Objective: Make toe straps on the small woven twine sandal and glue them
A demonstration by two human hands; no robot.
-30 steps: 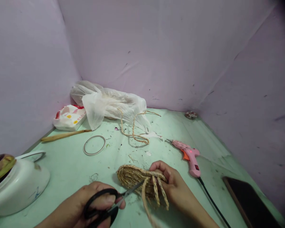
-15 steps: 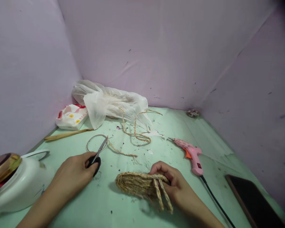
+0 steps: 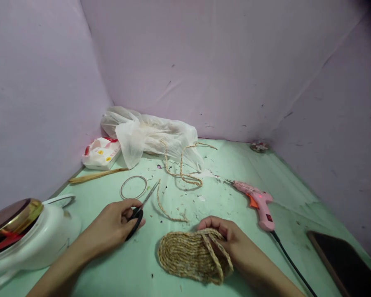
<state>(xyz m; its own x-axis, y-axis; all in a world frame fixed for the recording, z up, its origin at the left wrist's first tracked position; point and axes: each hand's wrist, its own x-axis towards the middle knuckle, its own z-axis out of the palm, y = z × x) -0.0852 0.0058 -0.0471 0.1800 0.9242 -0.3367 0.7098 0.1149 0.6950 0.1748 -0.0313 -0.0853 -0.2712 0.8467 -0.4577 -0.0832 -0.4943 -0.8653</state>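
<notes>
My left hand [image 3: 111, 227] has its fingers closed on the black handles of a pair of scissors [image 3: 137, 218], whose blades point up and away. In my right hand [image 3: 235, 243] is a small oval slipper [image 3: 182, 255] of coiled straw braid, gripped at its right end. Two braided straps [image 3: 214, 260] cross that end. The sole's broad face is tilted up towards me. A short frayed piece of braid [image 3: 163, 210] lies just beyond the scissor tips. Left of the blades is a thin ring [image 3: 122, 187]. Farther back, a longer braided cord [image 3: 182, 165] lies in loops.
A pink glue gun [image 3: 259, 202] with a red light lies on the right, its cable running forward past a dark phone [image 3: 340, 255]. On the left stand a white pot [image 3: 49, 243] and a tissue pack [image 3: 102, 154]. A plastic bag [image 3: 167, 132] lies against the back wall.
The slipper has tilted so that more of its flat face shows. My left hand with the scissors has moved a little right, away from the ring. The whole view has shifted slightly.
</notes>
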